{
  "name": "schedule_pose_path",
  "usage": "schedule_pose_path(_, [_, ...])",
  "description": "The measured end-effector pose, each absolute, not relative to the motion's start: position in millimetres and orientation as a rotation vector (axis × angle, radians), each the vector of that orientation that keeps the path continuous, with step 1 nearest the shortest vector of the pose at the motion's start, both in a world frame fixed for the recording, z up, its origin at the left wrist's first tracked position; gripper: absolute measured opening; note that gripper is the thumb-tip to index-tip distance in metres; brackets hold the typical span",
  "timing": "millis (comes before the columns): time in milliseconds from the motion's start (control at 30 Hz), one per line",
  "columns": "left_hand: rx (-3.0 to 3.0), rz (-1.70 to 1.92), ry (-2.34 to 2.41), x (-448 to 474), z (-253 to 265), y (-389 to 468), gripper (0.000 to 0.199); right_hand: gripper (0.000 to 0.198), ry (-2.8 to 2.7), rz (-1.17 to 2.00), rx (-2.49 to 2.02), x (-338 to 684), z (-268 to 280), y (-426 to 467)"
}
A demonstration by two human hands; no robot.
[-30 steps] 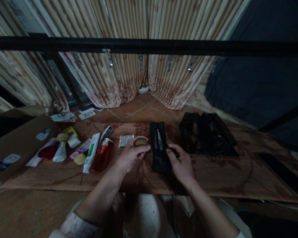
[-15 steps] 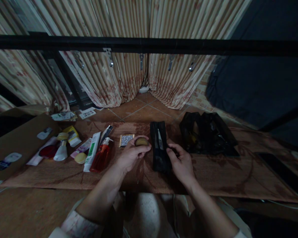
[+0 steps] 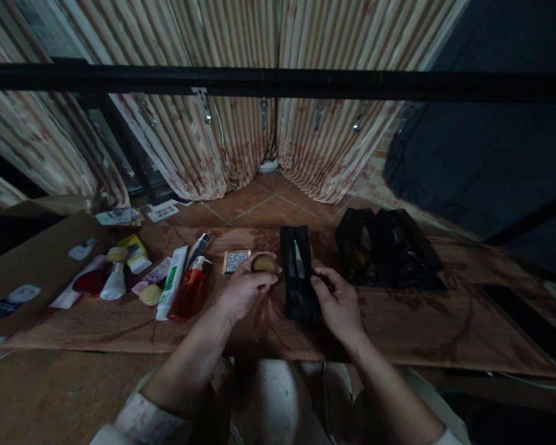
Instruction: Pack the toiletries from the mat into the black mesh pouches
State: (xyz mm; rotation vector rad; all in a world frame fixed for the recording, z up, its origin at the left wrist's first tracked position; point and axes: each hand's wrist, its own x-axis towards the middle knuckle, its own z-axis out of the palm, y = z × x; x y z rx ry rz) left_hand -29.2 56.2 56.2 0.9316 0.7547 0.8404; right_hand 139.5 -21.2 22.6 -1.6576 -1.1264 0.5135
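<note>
A small round brownish-gold item (image 3: 264, 264), like a lid or compact, is held in my left hand (image 3: 245, 287) between thumb and fingers. Just right of it a black zippered pouch (image 3: 299, 281) lies lengthwise on the cloth, its top parted along the zip with something pale showing inside. My right hand (image 3: 339, 303) pinches the pouch's right side. Behind my left hand sits a square glittery compact (image 3: 236, 262) with a gold rim. Further left lie a red pump bottle (image 3: 188, 290) and a white-and-green tube (image 3: 172, 283).
Several more cosmetics, among them a white bottle (image 3: 114, 283) and a yellow box (image 3: 136, 253), lie beside a cardboard box (image 3: 37, 262) at the left. A black plastic bag (image 3: 389, 250) and a dark phone (image 3: 526, 321) are on the right. A black bar (image 3: 278, 83) crosses ahead.
Almost nothing differs. The round item in my left hand has tilted slightly, showing a little more of its face; my right hand stays on the pouch.
</note>
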Motion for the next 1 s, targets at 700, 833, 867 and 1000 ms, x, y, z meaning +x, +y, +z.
schedule_pose_path(700, [0.835,0.830,0.699,-27.7,61.6,52.7,0.050,0.032,-1.128,0.496,-1.676,140.2,22.6,-21.6])
schedule_pose_path(833, [0.805,0.789,0.657,-29.6,60.6,53.6,0.048,0.032,-1.119,0.496,-1.668,139.9,22.5,-21.7])
schedule_pose_path(867, [0.801,0.776,0.640,-30.1,59.9,53.8,0.046,0.032,-1.119,0.495,-1.668,139.8,22.5,-21.8])
schedule_pose_path(1000, [0.776,0.751,0.569,-31.8,56.8,54.6,0.041,0.031,-1.125,0.511,-1.665,139.7,22.8,-21.6])
